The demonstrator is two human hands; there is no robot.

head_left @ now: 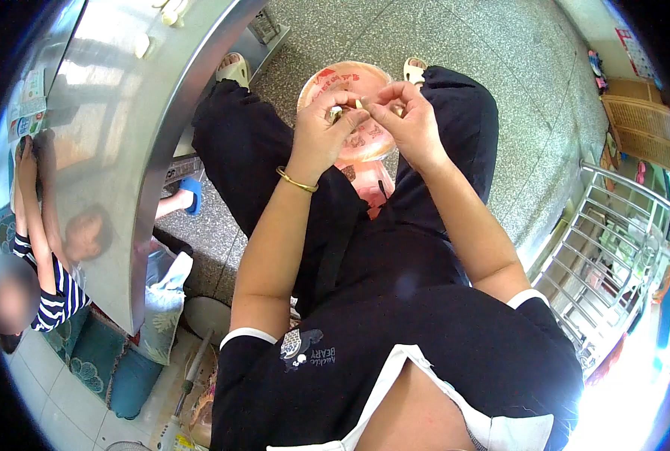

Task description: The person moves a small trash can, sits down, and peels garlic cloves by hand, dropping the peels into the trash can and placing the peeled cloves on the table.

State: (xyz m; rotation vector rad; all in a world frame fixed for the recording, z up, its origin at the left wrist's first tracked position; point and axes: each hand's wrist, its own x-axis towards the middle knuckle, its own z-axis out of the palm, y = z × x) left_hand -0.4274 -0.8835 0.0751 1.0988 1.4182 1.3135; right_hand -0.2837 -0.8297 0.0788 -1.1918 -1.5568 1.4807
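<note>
My left hand [326, 128], with a gold bracelet [297, 180] on its wrist, is closed with the fingertips pinched together. My right hand [408, 120] is pinched too, its fingertips meeting those of the left. Between them shows a small pale piece [359, 104], like a garlic clove, though its kind is not certain. Something pale and shiny [336, 113] shows at my left fingers; I cannot tell whether it is a ring or another piece. Below both hands, between my knees, is a round pinkish container [342, 75] with red printing.
A shiny metal-topped table [102, 150] stands at the left, with several pale pieces [171, 13] near its far end. Another person in a striped shirt [58, 301] sits there, arms on the tabletop. A metal rack [605, 255] stands at the right, on a speckled floor [530, 113].
</note>
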